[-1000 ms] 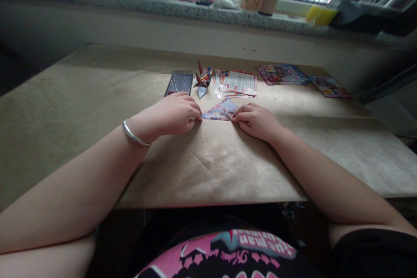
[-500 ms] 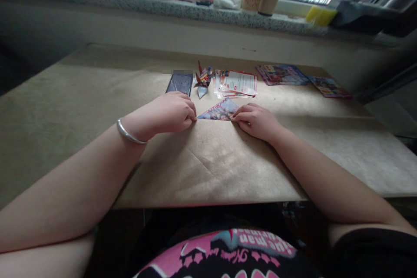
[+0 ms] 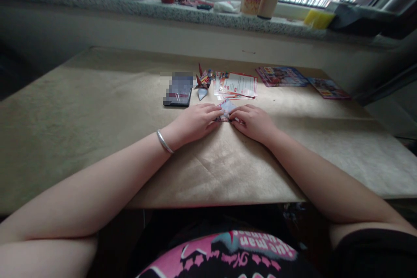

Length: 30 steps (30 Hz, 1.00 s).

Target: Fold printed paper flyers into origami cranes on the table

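At the far left, a silver bangle (image 3: 164, 141) sits on our left wrist, and a dark phone (image 3: 177, 92) lies flat on the brown paper-covered table (image 3: 97, 108) beyond it. Our left hand (image 3: 195, 122) rests palm down, fingers pressed together and stretched onto the left part of the folded paper (image 3: 227, 107). We cannot tell whether the thumb grips beneath. A finished paper crane (image 3: 203, 81) stands behind, beside a stack of leaflets (image 3: 239, 83). The folded paper lies on the table between our hands, mostly covered. Our right hand (image 3: 256, 122) curls, thumb and forefinger pinching the paper's near right corner. We judge a fold is being lined up; creasing it would call for matched edges and firm, even pressure. Two booklets (image 3: 282, 75) lie far right
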Each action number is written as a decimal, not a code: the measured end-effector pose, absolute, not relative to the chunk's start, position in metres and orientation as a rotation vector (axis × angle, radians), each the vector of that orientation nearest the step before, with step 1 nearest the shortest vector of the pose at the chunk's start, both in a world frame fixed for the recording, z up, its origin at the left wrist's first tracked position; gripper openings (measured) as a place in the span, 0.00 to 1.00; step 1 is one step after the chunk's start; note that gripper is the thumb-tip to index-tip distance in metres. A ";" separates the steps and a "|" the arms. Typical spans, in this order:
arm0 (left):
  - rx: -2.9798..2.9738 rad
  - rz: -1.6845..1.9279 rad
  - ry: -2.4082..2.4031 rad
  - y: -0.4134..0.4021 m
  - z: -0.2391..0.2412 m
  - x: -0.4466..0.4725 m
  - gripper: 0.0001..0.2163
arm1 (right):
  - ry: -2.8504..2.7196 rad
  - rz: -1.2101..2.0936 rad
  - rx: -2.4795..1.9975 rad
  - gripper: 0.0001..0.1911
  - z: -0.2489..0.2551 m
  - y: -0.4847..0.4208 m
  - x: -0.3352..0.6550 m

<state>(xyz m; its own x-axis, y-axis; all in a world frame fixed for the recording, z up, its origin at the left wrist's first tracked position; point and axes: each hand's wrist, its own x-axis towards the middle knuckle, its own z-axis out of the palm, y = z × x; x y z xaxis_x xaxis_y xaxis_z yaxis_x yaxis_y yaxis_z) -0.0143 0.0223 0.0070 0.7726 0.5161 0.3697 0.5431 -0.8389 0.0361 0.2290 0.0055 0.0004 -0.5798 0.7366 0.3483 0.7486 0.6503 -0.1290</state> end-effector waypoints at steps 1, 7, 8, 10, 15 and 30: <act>-2.899 -0.579 -0.881 0.023 0.004 -0.011 0.17 | -2.491 -0.050 -1.190 0.09 0.001 0.005 0.227; -2.918 -0.544 -0.888 0.031 -0.001 -0.009 0.13 | -2.477 -0.097 -1.253 0.09 0.002 0.004 0.219; -2.905 -0.545 -0.889 0.032 0.000 -0.009 0.13 | -2.478 -0.098 -1.252 0.10 0.002 0.004 0.219; -2.866 -0.514 -0.871 0.033 0.001 -0.009 0.13 | -2.480 -0.096 -1.254 0.10 0.002 0.005 0.219; -2.719 -0.316 -0.767 0.026 0.007 -0.004 0.11 | -2.470 -0.099 -1.268 0.09 0.001 0.004 0.216; -2.591 -0.645 -0.935 0.010 0.011 0.003 0.14 | -2.291 -0.068 -1.261 0.05 0.005 -0.007 0.203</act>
